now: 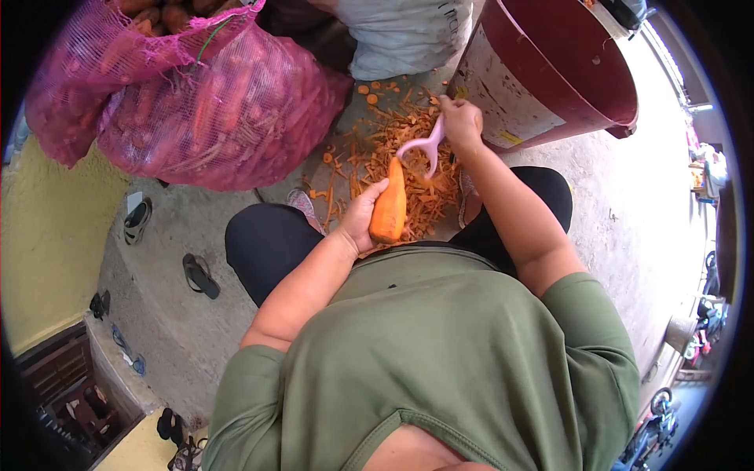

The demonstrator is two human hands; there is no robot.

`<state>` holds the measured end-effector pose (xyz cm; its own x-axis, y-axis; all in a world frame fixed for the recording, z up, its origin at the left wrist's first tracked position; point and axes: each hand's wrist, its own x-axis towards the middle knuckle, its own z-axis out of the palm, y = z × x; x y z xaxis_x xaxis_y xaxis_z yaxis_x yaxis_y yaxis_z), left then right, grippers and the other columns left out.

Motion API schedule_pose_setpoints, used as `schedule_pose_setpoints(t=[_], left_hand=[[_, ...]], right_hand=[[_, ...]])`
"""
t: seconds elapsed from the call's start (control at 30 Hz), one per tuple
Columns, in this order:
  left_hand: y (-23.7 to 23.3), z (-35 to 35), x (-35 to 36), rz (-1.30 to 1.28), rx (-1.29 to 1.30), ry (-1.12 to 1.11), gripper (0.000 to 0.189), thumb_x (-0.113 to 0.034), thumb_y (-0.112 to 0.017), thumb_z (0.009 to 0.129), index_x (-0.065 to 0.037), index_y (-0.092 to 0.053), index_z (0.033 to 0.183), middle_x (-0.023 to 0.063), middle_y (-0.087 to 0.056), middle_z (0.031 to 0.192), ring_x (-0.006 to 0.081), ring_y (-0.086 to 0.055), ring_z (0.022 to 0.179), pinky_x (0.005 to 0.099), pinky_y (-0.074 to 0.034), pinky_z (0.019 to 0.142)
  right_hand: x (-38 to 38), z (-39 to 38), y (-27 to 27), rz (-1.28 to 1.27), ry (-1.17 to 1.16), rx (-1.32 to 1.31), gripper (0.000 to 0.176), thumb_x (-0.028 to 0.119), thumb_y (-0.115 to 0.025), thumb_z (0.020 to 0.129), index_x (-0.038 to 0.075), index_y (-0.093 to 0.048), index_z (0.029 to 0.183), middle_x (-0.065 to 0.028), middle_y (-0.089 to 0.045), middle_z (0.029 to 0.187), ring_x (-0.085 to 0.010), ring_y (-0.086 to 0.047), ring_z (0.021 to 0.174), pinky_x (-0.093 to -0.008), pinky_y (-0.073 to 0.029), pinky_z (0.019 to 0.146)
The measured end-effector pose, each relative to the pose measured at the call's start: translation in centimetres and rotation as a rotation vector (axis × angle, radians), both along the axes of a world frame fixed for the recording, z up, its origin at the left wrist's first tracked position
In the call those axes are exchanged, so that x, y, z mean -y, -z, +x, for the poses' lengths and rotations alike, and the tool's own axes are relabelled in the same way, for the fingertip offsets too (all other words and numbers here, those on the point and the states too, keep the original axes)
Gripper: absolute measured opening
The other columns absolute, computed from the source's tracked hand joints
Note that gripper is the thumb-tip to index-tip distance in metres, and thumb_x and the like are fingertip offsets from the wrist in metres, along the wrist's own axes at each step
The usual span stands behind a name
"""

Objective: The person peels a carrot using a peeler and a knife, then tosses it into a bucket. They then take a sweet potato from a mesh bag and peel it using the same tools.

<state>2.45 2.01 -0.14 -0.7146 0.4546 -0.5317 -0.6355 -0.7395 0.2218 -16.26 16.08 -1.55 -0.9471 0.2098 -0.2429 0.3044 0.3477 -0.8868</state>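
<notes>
My left hand (363,217) is wrapped round the thick end of a carrot (389,206), whose narrow tip points away from me. Most of the carrot's surface looks peeled and bright orange. In my right hand (463,123) is a pink Y-shaped peeler (427,145), gripped by its handle. The peeler's forked head lies right by the carrot's tip. Below both hands, a heap of carrot peelings (425,206) covers the floor between my feet, with a few round carrot slices (371,99) at its far side.
A pink mesh sack (212,118) full of carrots stands at the far left. Behind the peelings is a white sack (404,35). A large dark red bucket (585,59) stands at the far right, close to my right hand. Loose sandals (201,276) lie on the concrete floor (169,314) at left.
</notes>
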Motion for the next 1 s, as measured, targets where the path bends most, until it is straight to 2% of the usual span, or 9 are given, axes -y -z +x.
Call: schedule_pose_setpoints(t=[0.17, 0.33, 0.4, 0.47, 0.6, 0.73, 0.8, 0.87, 1.0], left_hand=[[-0.7, -0.6, -0.5, 0.001, 0.029, -0.121, 0.037, -0.038, -0.036, 0.085, -0.006, -0.047, 0.099, 0.0113, -0.055, 0.081, 0.0218, -0.057, 0.069, 0.0364, -0.049, 0.059], [1.9, 0.2, 0.0, 0.014, -0.037, -0.005, 0.038, -0.039, -0.033, 0.086, -0.008, -0.045, 0.104, 0.0124, -0.055, 0.083, 0.0244, -0.056, 0.071, 0.0374, -0.048, 0.059], [1.8, 0.1, 0.2, -0.036, 0.007, -0.03, 0.038, -0.039, -0.033, 0.086, -0.007, -0.045, 0.104, 0.0127, -0.055, 0.083, 0.0257, -0.056, 0.072, 0.0391, -0.048, 0.06], [1.3, -0.1, 0.0, -0.089, 0.055, -0.1, 0.039, -0.039, -0.033, 0.086, -0.007, -0.044, 0.105, 0.0126, -0.055, 0.083, 0.0252, -0.056, 0.071, 0.0388, -0.048, 0.06], [0.5, -0.4, -0.8, -0.08, 0.04, -0.169, 0.038, -0.038, -0.033, 0.086, -0.006, -0.045, 0.103, 0.0116, -0.055, 0.083, 0.0236, -0.057, 0.068, 0.0378, -0.049, 0.058], [0.3, 0.5, -1.0, -0.162, 0.022, -0.029, 0.036, -0.038, -0.036, 0.086, -0.006, -0.045, 0.1, 0.0102, -0.055, 0.083, 0.022, -0.057, 0.066, 0.0367, -0.05, 0.056], [0.0, 0.4, -0.9, -0.12, 0.033, -0.013, 0.036, -0.038, -0.035, 0.086, -0.006, -0.045, 0.1, 0.0102, -0.055, 0.084, 0.0218, -0.057, 0.068, 0.0369, -0.05, 0.057], [-0.4, 0.1, -0.4, -0.099, 0.027, -0.071, 0.036, -0.038, -0.035, 0.086, -0.007, -0.045, 0.101, 0.01, -0.054, 0.086, 0.0218, -0.057, 0.071, 0.0373, -0.05, 0.058], [0.2, -0.5, -0.6, -0.028, 0.019, -0.18, 0.036, -0.039, -0.036, 0.086, -0.007, -0.045, 0.101, 0.0092, -0.053, 0.089, 0.0218, -0.057, 0.075, 0.038, -0.05, 0.061]], right_hand=[[2.8, 8.8, -5.9, -0.001, -0.419, -0.007, 0.035, 0.035, -0.059, 0.07, 0.0, -0.059, 0.07, -0.0134, -0.058, 0.064, -0.0205, -0.057, 0.061, -0.0311, -0.045, 0.062], [1.7, 0.4, 1.5, 0.176, -0.018, -0.162, 0.033, 0.033, -0.057, 0.069, 0.0, -0.059, 0.072, -0.0138, -0.058, 0.064, -0.0255, -0.057, 0.059, -0.0316, -0.045, 0.06], [0.6, -0.5, 1.0, 0.039, -0.021, -0.062, 0.029, 0.027, -0.059, 0.072, -0.001, -0.057, 0.067, -0.007, -0.055, 0.058, -0.0142, -0.05, 0.05, -0.0279, -0.041, 0.049], [2.0, 3.3, -2.9, 0.069, -0.167, -0.005, 0.035, 0.035, -0.06, 0.069, 0.001, -0.06, 0.075, -0.0138, -0.059, 0.065, -0.0227, -0.057, 0.059, -0.0318, -0.044, 0.059], [3.2, 8.3, -3.8, 0.146, -0.427, -0.081, 0.036, 0.037, -0.058, 0.07, 0.001, -0.06, 0.069, -0.0142, -0.058, 0.064, -0.0219, -0.057, 0.061, -0.0312, -0.044, 0.062], [1.3, 0.3, 2.0, 0.307, -0.053, -0.144, 0.033, 0.034, -0.06, 0.069, 0.001, -0.059, 0.072, -0.0157, -0.06, 0.07, -0.0266, -0.059, 0.068, -0.0342, -0.045, 0.063], [0.6, -0.3, -0.6, 0.238, 0.018, -0.011, 0.032, 0.032, -0.057, 0.07, 0.0, -0.059, 0.075, -0.0165, -0.059, 0.069, -0.0276, -0.059, 0.065, -0.0337, -0.045, 0.063], [0.9, 1.2, -0.5, -0.089, -0.048, 0.058, 0.032, 0.032, -0.057, 0.071, 0.0, -0.06, 0.075, -0.0152, -0.058, 0.065, -0.0221, -0.058, 0.062, -0.032, -0.044, 0.061], [2.5, 8.5, -4.3, 0.038, -0.375, 0.003, 0.032, 0.033, -0.058, 0.071, 0.001, -0.06, 0.07, -0.0115, -0.057, 0.061, -0.0176, -0.056, 0.06, -0.0311, -0.043, 0.059]])
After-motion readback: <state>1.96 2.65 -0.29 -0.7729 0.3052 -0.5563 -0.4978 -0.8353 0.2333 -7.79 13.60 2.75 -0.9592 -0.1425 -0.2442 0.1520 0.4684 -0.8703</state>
